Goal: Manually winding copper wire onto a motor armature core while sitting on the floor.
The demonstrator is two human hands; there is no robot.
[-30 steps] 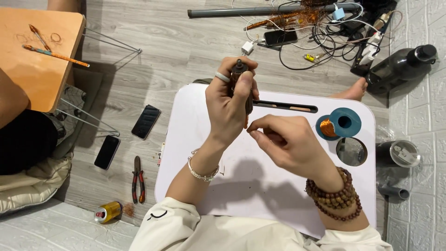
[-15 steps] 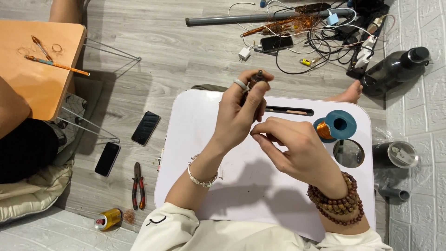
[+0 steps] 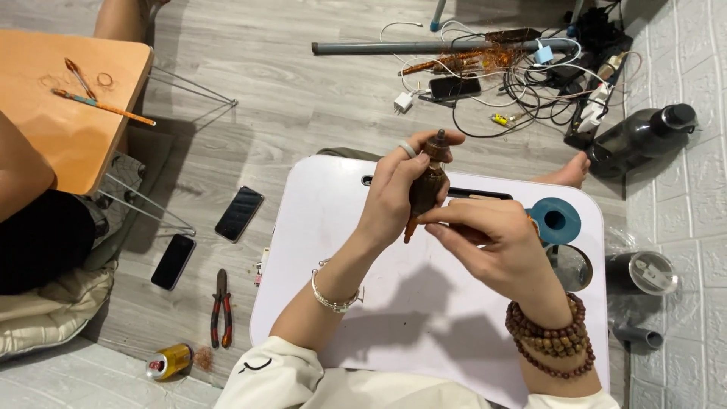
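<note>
My left hand [image 3: 400, 191], with a ring and a silver bracelet, grips a small dark brown bottle-shaped piece [image 3: 429, 183] upright above a white lap table [image 3: 318, 250]. An orange strand sticks out below the piece. My right hand [image 3: 496, 246], with brown bead bracelets at the wrist, pinches at the lower side of the piece with thumb and forefinger. What the fingertips hold is hidden. A blue spool [image 3: 556, 220] and a round mirror-like disc [image 3: 572, 266] lie on the table by my right hand.
Red-handled pliers [image 3: 220, 307], a yellow can [image 3: 169, 360] and two phones [image 3: 239, 213] [image 3: 173, 260] lie on the grey floor at left. An orange table [image 3: 53, 129] stands far left beside another person. Cables [image 3: 530, 83], a pipe and a dark bottle [image 3: 636, 138] lie beyond.
Both hands have risen and come closer to the camera. The brown piece now stands upright in my left hand, with my right fingers against its lower side.
</note>
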